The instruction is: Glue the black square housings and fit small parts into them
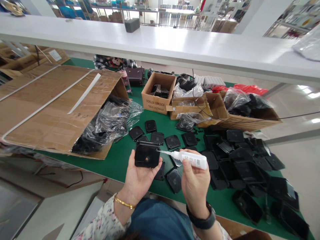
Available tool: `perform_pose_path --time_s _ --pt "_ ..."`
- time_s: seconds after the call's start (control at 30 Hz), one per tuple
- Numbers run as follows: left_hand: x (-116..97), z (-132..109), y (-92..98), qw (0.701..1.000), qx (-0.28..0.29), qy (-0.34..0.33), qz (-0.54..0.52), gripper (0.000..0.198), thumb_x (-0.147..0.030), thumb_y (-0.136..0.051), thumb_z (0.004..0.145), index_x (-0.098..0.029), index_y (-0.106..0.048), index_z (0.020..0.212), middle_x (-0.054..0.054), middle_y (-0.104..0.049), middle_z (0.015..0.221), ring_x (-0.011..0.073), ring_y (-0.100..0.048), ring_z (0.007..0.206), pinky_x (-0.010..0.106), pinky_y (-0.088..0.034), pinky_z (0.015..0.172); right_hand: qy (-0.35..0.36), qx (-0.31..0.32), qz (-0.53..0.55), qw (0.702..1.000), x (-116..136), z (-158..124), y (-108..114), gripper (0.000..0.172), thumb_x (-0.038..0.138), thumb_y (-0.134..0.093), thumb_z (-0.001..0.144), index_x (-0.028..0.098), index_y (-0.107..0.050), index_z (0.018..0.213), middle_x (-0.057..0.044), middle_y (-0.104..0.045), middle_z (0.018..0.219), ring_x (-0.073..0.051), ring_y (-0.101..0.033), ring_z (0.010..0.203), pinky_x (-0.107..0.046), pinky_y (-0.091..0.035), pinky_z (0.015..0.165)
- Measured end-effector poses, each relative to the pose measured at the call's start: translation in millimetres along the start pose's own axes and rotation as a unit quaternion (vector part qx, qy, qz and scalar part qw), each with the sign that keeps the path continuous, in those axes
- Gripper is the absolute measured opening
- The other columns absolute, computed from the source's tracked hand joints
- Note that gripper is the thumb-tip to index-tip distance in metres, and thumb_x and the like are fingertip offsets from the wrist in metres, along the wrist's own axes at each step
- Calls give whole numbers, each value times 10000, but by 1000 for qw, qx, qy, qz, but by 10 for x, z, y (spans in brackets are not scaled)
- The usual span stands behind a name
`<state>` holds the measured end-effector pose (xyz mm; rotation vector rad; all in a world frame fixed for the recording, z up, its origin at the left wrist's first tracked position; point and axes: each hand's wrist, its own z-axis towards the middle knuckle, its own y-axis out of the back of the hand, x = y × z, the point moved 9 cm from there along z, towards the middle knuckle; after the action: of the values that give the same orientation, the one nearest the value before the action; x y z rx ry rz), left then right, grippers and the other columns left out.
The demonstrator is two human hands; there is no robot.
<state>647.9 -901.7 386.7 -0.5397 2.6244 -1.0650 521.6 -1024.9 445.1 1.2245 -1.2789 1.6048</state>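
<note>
Nearest the camera, the left hand, with a gold bracelet at its wrist, is closed around a black plastic plate, thumb on one edge and fingers on the other, holding it face-up just above the near edge of the green table. The right hand, with a dark watch on the wrist, grips a white glue tube level with it, and the tube's thin nozzle touches the plate's upper right edge. The hands are close together but not touching. No bead of glue can be made out on the plate, so this piece looks to be at the start of its gluing. Just below and between the hands lie two more plates. Just beyond the hands a scatter of single plates lies flat. To the right of the right hand a big heap of plates spreads to the table's end. Which of these are glued cannot be told, though their number suggests much of the batch is unfinished. Left of the left hand a large cardboard carton lies on its side, spilling clear bags of black parts, seemingly unopened stock. Farther off stand a small box marked for screwed fittings and open cartons with bagged parts, under a white shelf.
</note>
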Motion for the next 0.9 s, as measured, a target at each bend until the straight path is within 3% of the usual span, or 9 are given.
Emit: perform_pose_path --time_s 0.27,0.47,0.7,0.8,0.9 --pt "-62 -4 -60 998 53 -40 4 299 -418 -511 901 -220 -655 1072 96 -663 1082 290 -616 1013 529 -490 901 94 81 -138 983 332 -44 -237 329 233 -746 740 201 -625 1045 -70 -677 1004 -212 -649 900 -351 -527 805" --pt "-93 -51 -59 998 36 -46 17 354 -432 -493 908 -198 -624 1138 119 -655 1088 285 -628 975 490 -534 832 153 120 -211 958 527 -92 -406 310 237 -727 759 214 -629 1051 -69 -664 1013 -218 -636 915 -356 -524 806" --pt "-111 -80 -69 998 38 -58 8 356 -407 -457 927 -198 -606 1172 116 -663 1091 269 -641 956 446 -546 810 257 167 -276 911 782 -240 -615 246 196 -686 790 232 -616 1023 -53 -659 954 -211 -621 882 -362 -529 768" --pt "-94 -89 -64 998 38 -45 2 382 -415 -455 924 -181 -590 1193 114 -674 1042 255 -648 927 435 -528 845 313 208 -272 886 815 -407 -709 341 90 -625 801 223 -585 1112 -81 -647 1010 -225 -606 938 -392 -529 790" --pt "-14 -110 -46 999 31 16 -10 459 -477 -420 921 -125 -597 1156 118 -680 967 239 -651 873 401 -519 844 363 253 -289 849 770 -628 -774 442 4 -535 805 183 -545 1209 -127 -617 1101 -237 -583 1020 -414 -526 842"
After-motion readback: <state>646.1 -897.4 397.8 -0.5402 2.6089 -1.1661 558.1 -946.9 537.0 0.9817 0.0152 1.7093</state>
